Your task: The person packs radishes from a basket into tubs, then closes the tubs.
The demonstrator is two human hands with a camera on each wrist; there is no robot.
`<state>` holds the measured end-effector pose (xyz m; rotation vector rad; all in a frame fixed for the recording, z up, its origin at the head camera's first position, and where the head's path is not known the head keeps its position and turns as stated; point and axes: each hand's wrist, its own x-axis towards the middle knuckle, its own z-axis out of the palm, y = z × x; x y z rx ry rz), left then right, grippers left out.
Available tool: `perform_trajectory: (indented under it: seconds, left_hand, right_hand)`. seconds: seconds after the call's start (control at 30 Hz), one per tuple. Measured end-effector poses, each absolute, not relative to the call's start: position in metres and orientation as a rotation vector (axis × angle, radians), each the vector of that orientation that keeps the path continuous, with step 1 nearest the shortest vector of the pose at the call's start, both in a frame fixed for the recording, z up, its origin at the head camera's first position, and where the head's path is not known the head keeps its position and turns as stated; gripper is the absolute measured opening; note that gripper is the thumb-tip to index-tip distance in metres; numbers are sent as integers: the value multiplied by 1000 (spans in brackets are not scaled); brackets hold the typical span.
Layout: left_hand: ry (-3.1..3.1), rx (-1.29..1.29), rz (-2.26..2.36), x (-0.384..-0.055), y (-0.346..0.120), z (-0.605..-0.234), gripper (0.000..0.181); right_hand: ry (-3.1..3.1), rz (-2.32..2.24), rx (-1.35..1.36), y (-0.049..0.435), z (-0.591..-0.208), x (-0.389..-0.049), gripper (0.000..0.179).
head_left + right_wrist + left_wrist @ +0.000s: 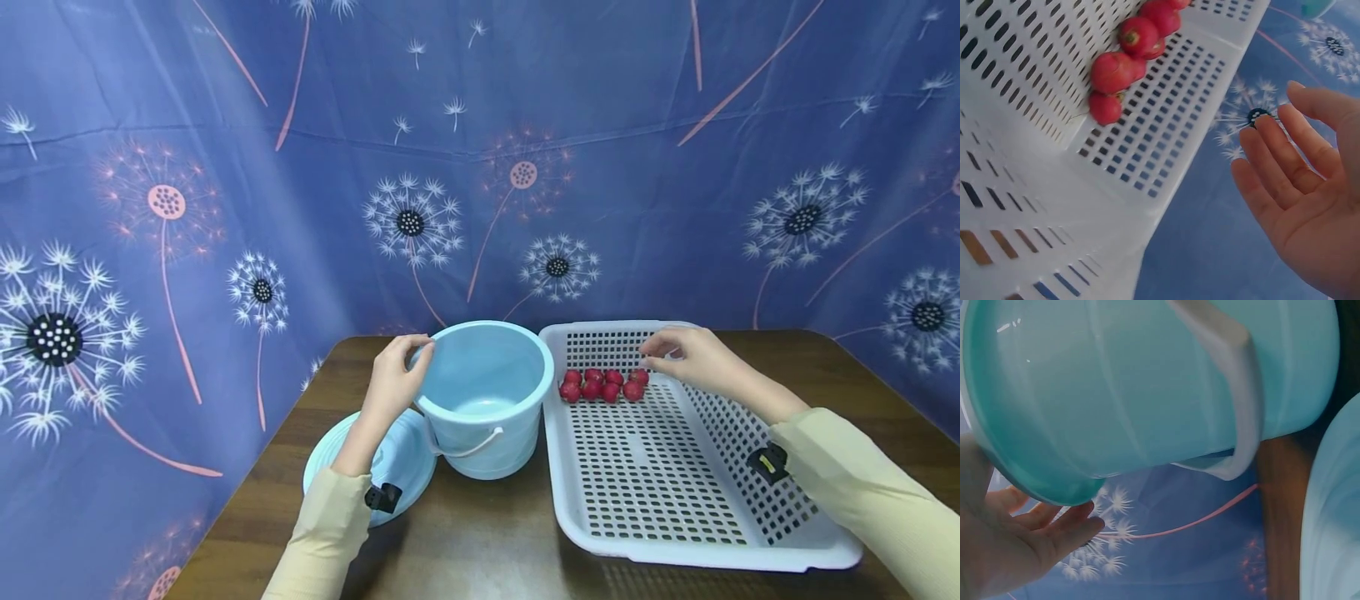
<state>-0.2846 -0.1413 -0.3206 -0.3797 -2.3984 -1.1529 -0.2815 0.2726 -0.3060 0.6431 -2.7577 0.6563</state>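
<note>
A cluster of small red radishes [603, 385] lies at the far end of a white perforated basket [660, 500], and the right hand [686, 354] hovers just at their 2 o'clock, fingers [1285, 169] loosely spread and holding nothing. At the basket's 9 o'clock stands a light blue bucket [483, 400] with a white handle [468, 450] hanging at its front; the left hand [397, 375] rests at its rim at 9 o'clock with relaxed fingers [1054, 531], not closed around it. A light blue lid [408, 462] lies on the brown table [480, 558] at the bucket's 8 o'clock, under the left forearm, and no writing or label can be read on anything.
</note>
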Motion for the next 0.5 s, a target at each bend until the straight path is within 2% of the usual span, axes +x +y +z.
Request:
perform_trajectory:
  seconds: [0.5]
  left_hand:
    - [-2415, -205, -1463, -292, -150, -331, 34]
  right_hand:
    - [-2787, 568, 562, 283, -327, -311, 16]
